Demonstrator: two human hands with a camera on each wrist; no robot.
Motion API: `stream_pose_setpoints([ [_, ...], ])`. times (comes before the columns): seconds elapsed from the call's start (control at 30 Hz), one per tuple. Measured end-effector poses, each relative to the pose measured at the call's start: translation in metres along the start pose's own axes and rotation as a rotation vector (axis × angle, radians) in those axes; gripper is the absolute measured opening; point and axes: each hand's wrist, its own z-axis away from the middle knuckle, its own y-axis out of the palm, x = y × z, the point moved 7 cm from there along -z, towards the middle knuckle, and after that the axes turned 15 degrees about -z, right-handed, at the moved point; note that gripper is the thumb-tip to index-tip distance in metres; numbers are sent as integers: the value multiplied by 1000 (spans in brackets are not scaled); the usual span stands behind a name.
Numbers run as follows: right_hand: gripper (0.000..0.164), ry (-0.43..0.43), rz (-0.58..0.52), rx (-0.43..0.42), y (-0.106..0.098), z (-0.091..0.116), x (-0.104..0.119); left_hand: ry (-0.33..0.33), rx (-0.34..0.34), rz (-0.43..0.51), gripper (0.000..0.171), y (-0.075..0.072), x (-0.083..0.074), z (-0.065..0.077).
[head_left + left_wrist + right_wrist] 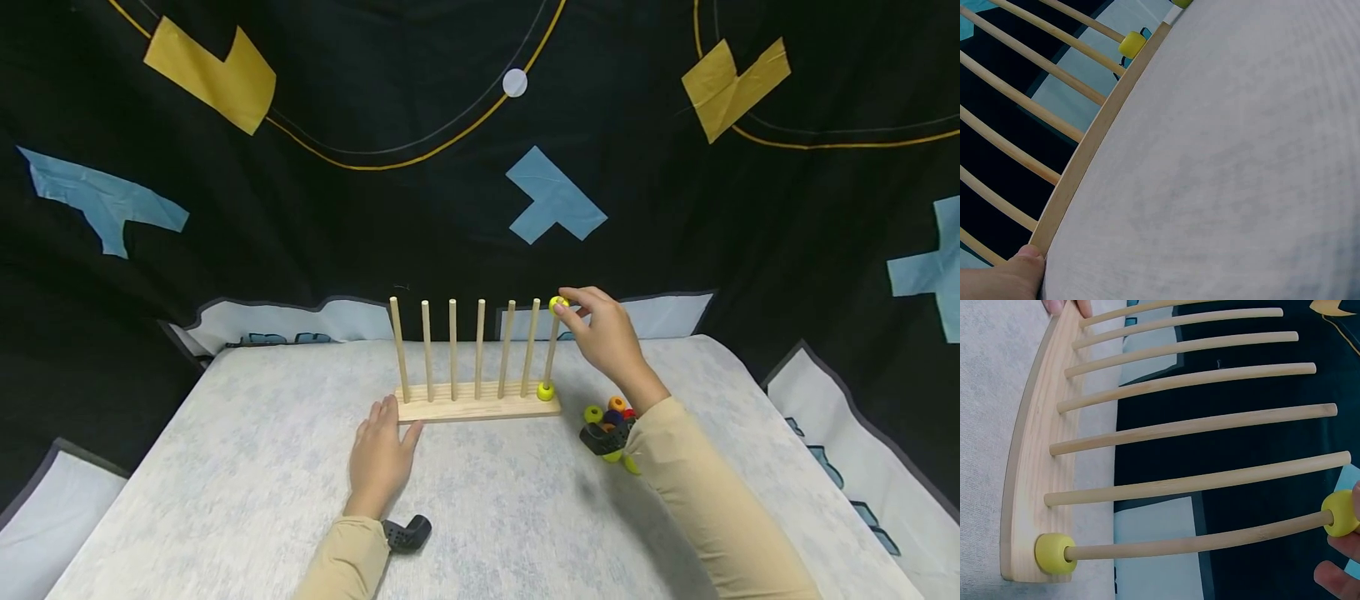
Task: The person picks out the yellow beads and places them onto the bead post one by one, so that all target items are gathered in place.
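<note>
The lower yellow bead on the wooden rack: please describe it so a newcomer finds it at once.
On the pale table, find the wooden rack with seven upright pegs. Go to its rightmost peg in the head view; the lower yellow bead sits at its foot. Unlike the upper yellow bead, pinched by the right hand, it is untouched.
</note>
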Motion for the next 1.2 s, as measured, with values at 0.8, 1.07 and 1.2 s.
stream_pose_setpoints([
  [0.8, 41, 5, -5, -38, -20, 17, -14, 4, -11, 8, 76, 5, -1, 0],
  [1.07, 42, 56, 30, -44, -38, 36, -39, 0, -40, 18, 75, 0, 2, 2],
  [1.2, 42, 103, 45, -30, -42, 49, -56, 2, -69, 20, 73, -3, 4, 6],
])
